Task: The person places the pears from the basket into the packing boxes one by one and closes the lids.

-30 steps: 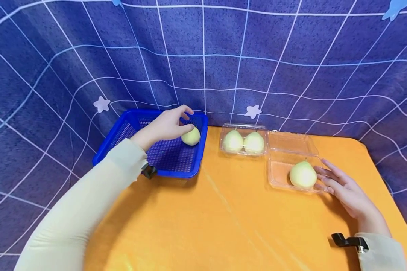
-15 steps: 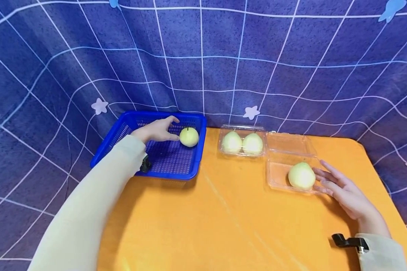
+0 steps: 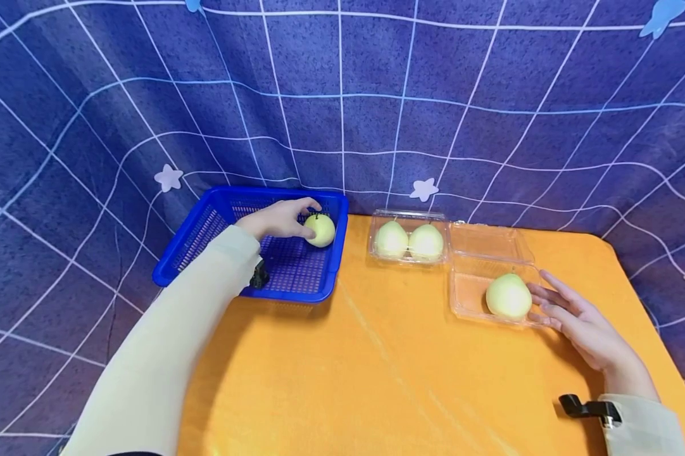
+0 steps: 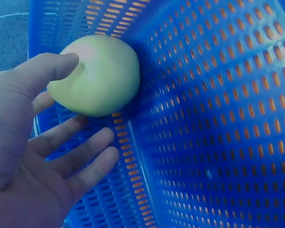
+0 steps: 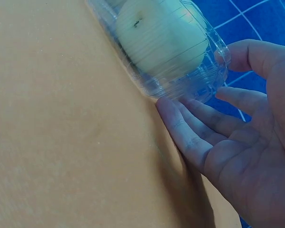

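Observation:
A pale yellow-green pear [image 3: 321,230] rests in the blue basket [image 3: 332,272]. My left hand [image 3: 280,218] reaches around this pear. In the left wrist view, the thumb [image 4: 57,65] lies against the pear [image 4: 104,76] and the index finger passes behind it; the other fingers extend below, apart from it. On the right, a second pear [image 3: 509,296] occupies the right side of an open clear plastic box [image 3: 469,294]. My right hand [image 3: 584,323] touches the box's right end with nearly straight fingers [image 5: 183,133], seen closely in the right wrist view.
A closed clear box [image 3: 409,259] with two pears stands between the basket and the open box, whose lid [image 3: 490,242] is folded back. An orange cloth covers the table [image 3: 365,367]. Behind it hangs a blue gridded curtain [image 3: 371,120].
My left hand first drew back left from the pear, then moved right again and closed around it. The right hand has stayed at the open box.

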`<control>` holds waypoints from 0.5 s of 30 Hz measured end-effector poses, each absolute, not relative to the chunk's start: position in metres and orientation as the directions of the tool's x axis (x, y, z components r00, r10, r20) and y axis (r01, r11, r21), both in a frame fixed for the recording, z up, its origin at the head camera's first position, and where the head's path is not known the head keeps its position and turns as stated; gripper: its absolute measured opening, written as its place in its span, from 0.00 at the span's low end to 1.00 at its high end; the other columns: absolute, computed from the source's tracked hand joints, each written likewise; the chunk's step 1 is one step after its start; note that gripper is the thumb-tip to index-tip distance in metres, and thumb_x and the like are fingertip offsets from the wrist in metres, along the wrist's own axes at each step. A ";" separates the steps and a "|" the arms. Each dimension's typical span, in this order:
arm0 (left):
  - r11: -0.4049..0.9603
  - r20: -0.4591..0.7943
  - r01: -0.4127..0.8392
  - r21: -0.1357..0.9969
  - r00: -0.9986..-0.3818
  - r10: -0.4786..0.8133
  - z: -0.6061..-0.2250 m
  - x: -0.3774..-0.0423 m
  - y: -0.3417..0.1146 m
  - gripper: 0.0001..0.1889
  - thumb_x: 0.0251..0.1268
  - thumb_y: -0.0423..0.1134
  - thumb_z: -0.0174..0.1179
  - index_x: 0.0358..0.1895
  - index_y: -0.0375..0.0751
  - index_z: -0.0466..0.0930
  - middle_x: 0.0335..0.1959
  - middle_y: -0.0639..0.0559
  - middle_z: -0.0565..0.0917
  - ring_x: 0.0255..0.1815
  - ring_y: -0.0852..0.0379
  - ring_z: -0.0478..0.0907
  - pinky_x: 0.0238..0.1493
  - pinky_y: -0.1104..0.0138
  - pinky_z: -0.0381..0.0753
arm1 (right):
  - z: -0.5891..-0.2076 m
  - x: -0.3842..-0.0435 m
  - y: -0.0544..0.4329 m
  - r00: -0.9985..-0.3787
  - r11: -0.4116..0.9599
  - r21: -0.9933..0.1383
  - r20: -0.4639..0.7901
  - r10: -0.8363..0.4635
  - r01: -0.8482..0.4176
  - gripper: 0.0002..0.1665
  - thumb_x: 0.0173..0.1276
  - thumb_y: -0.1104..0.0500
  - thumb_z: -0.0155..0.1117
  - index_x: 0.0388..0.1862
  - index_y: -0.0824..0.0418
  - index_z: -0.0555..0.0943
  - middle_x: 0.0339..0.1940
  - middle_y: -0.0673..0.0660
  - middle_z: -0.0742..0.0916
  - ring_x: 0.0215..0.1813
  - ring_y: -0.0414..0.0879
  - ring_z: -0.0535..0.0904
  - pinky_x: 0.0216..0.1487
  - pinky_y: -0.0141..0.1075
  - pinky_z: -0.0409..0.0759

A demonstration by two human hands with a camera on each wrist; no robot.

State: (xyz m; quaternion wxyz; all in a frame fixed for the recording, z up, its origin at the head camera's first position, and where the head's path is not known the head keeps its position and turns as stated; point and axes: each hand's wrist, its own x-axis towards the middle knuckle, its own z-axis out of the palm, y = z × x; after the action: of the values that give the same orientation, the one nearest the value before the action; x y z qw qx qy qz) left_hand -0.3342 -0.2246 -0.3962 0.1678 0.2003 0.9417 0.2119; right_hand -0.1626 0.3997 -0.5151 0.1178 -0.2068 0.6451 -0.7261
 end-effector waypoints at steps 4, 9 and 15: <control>0.837 -0.246 0.296 0.460 -0.863 0.441 -0.398 -0.334 -0.224 0.35 0.70 0.43 0.74 0.78 0.47 0.72 0.74 0.34 0.78 0.74 0.38 0.74 0.72 0.43 0.72 | -0.515 -0.164 0.397 -0.886 -0.108 -0.990 0.125 -0.446 -0.085 0.43 0.87 0.75 0.41 0.93 0.59 0.43 0.76 0.43 0.80 0.67 0.40 0.85 0.61 0.31 0.84; 0.829 -0.277 0.285 0.481 -0.848 0.451 -0.398 -0.335 -0.219 0.34 0.70 0.42 0.75 0.77 0.49 0.74 0.74 0.39 0.77 0.73 0.40 0.73 0.72 0.45 0.71 | -0.514 -0.164 0.398 -0.876 -0.123 -0.988 0.144 -0.461 -0.097 0.43 0.87 0.76 0.39 0.93 0.57 0.43 0.77 0.43 0.79 0.67 0.39 0.85 0.61 0.30 0.83; 0.839 -0.304 0.280 0.466 -0.840 0.449 -0.397 -0.336 -0.213 0.33 0.68 0.38 0.75 0.74 0.50 0.73 0.69 0.39 0.79 0.68 0.40 0.74 0.69 0.45 0.73 | -0.513 -0.162 0.402 -0.874 -0.125 -0.988 0.137 -0.466 -0.088 0.43 0.87 0.76 0.39 0.93 0.57 0.43 0.77 0.42 0.78 0.68 0.38 0.84 0.62 0.30 0.83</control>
State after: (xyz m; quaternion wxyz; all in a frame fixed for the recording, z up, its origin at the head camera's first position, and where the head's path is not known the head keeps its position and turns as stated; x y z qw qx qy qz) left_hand -0.3358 -0.2125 -0.3968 0.2050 0.1945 0.9369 0.2060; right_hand -0.1625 0.4017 -0.5134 0.1314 -0.2136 0.6481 -0.7190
